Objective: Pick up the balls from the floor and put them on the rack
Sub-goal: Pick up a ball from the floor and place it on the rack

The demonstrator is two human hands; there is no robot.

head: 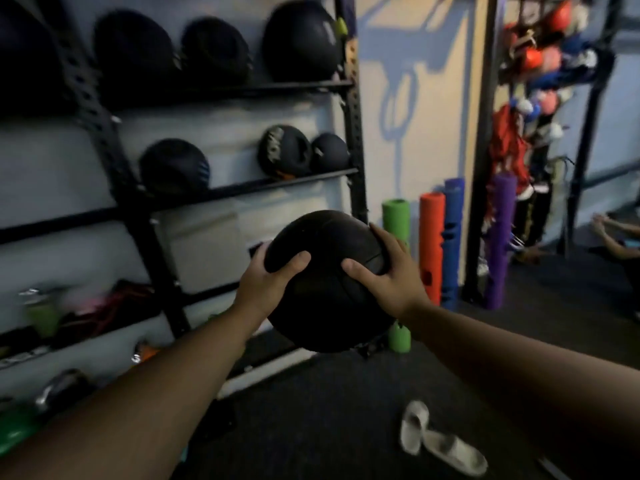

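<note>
Head view: a large black, round medicine ball with faint seams (325, 282) is held in mid-air in front of the rack, clear of the floor. It is gripped from both sides. The left hand (268, 280) is spread wide against its left flank with the thumb laid over the front, and the right hand (384, 271) is spread over its upper right, fingers curled on top and thumb pressed to the front. Its surface is seen as matte and slightly dented, which suggests a soft, heavy shell.

As to progress, the lift is judged done for this ball and the placing not yet done. A tall black perforated-steel rack (353, 133) stands just beyond it, and dark balls already rest on its shelves: several on the top shelf (301, 43) and three on the middle shelf (285, 152), with a free gap between them. No other ball can be made out on the dark floor (329, 427); whether more are left cannot be told.

Upright foam rollers in green, orange, blue and purple (433, 244) stand against the wall to the right, and a pair of pale slippers (440, 441) lies on the floor.
</note>
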